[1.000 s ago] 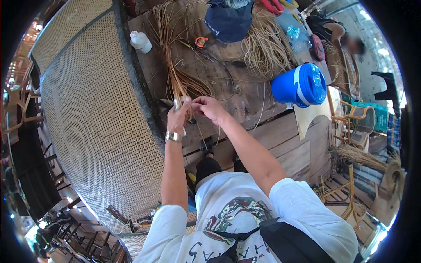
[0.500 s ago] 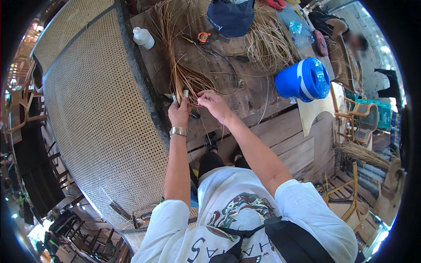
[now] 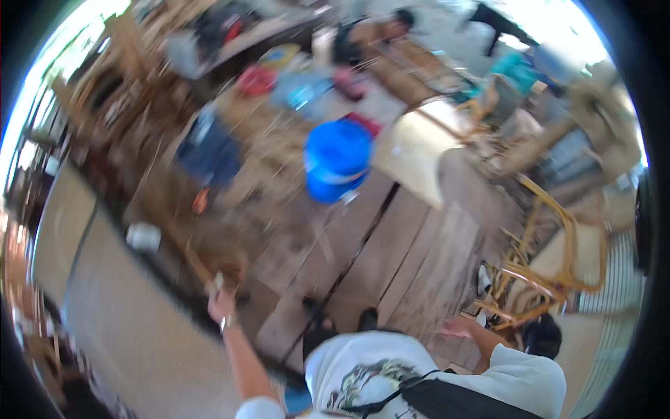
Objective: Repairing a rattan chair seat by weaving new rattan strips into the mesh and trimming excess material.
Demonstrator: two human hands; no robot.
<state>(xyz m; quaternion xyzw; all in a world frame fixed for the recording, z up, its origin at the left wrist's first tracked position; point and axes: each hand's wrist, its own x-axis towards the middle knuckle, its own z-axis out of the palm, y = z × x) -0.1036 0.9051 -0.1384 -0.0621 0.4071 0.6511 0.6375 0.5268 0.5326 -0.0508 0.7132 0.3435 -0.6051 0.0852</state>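
Observation:
The whole view is smeared by motion. My left hand (image 3: 222, 304) is closed around the near end of a bundle of brown cane strips (image 3: 200, 269). A short pale piece (image 3: 218, 281) sticks up at its fingers; its kind cannot be made out. Beside this hand runs the dark edge of a large woven cane panel (image 3: 125, 314). Far out to the right, my right hand (image 3: 458, 327) is over the wooden floor near a yellowish cane chair frame (image 3: 534, 258). Blur hides whether its fingers hold a strand.
A blue cooler jug (image 3: 338, 164) stands beyond my hands. Left of it are a dark blue bag (image 3: 208, 150), an orange tool (image 3: 201, 201) and a white bottle (image 3: 144, 237). A pale curved sheet (image 3: 419, 150) lies right of the jug. Another person (image 3: 377, 35) is at the back.
The view has swung to the right. My right hand has left the cane bundle and moved far out to the right, while my left hand stays on the bundle.

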